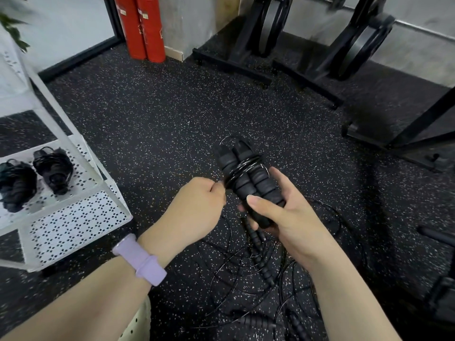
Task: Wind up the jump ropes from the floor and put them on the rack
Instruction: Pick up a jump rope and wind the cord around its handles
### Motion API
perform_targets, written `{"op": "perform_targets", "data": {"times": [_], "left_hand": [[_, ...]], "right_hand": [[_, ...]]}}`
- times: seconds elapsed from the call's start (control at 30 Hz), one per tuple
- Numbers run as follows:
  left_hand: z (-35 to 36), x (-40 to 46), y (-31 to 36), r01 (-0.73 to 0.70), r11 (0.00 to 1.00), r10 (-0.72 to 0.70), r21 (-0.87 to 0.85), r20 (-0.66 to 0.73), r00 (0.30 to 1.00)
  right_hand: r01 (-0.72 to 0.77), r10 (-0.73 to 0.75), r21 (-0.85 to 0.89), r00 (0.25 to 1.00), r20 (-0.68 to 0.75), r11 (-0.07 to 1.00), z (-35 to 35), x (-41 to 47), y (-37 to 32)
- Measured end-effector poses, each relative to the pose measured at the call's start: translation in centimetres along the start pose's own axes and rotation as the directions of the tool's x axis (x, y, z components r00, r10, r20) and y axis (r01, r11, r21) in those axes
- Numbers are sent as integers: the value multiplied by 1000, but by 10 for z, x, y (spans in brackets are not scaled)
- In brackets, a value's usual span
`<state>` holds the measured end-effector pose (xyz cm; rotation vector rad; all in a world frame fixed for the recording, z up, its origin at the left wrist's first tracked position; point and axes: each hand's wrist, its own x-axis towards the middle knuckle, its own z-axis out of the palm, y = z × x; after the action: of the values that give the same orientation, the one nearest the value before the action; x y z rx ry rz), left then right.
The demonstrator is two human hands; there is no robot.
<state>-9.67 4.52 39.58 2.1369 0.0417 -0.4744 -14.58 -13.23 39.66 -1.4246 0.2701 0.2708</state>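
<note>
My right hand (285, 212) grips the two black handles of a jump rope (243, 173), held side by side and pointing up and away. A few turns of thin black cord circle the handles near their middle. My left hand (197, 207) pinches that cord just left of the handles. Below my hands, more jump ropes (258, 267) lie in a loose tangle on the floor, with ribbed handles among the cords. On the white perforated rack (73, 225) at the left, two wound-up ropes (53, 168) sit side by side on a shelf.
The floor is black speckled rubber (160, 114). Two red cylinders (142, 28) stand at the back wall. Black weight plate stands (270, 38) line the back right, and a black frame leg (398, 134) crosses at the right. A plant leaf (12, 28) shows top left.
</note>
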Motion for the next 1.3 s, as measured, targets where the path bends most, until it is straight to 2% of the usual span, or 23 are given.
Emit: {"op": "perform_targets", "data": {"times": [0.13, 0.27, 0.33, 0.4, 0.53, 0.57, 0.6, 0.67, 0.73, 0.8, 0.87, 0.97, 1.13, 1.3], "left_hand": [[1, -2, -2, 95, 990, -88, -100, 79, 993], [-1, -1, 2, 211, 944, -167, -255, 183, 969], [-4, -4, 5, 218, 926, -156, -309, 211, 965], [-6, -11, 10, 215, 932, -152, -291, 222, 963], [-3, -20, 18, 197, 945, -175, -260, 106, 979], [-3, -21, 21, 189, 943, -174, -272, 77, 982], [-3, -20, 21, 169, 940, -160, -295, 54, 986], [-3, -19, 20, 117, 933, -117, -341, 21, 993], [-5, -20, 21, 58, 930, -49, -362, 33, 998], [-4, -21, 21, 19, 921, 12, -389, 78, 997], [-2, -21, 21, -44, 913, 83, -406, 79, 993], [0, -23, 21, -115, 892, 162, -436, 70, 984], [1, -18, 14, -173, 850, 216, -498, 30, 976], [-8, -10, 9, -276, 823, 395, -496, 151, 906]], "right_hand": [[53, -79, -285, 994, -81, 957, 3, 2, 6], [59, -109, -440, 990, -89, 896, 5, 5, 10], [72, -149, -576, 985, -87, 814, 6, 5, 12], [85, -181, -693, 981, -66, 716, 11, 1, 13], [153, -254, -844, 967, 21, 513, 26, -3, 23], [162, -262, -854, 964, 30, 495, 28, -4, 23], [169, -254, -837, 967, 37, 521, 29, -5, 22], [166, -186, -706, 981, 49, 688, 26, -6, 14], [121, -82, -466, 991, 104, 876, 17, -8, 4], [2, 32, -149, 974, 225, 989, 11, -12, -3], [-90, 50, 101, 936, 349, 991, 11, -14, -4], [-116, -5, 283, 919, 395, 952, 14, -13, -5], [-122, -75, 438, 911, 406, 891, 15, -15, -6], [-75, -157, 512, 905, 395, 855, 16, -16, -3]]}}
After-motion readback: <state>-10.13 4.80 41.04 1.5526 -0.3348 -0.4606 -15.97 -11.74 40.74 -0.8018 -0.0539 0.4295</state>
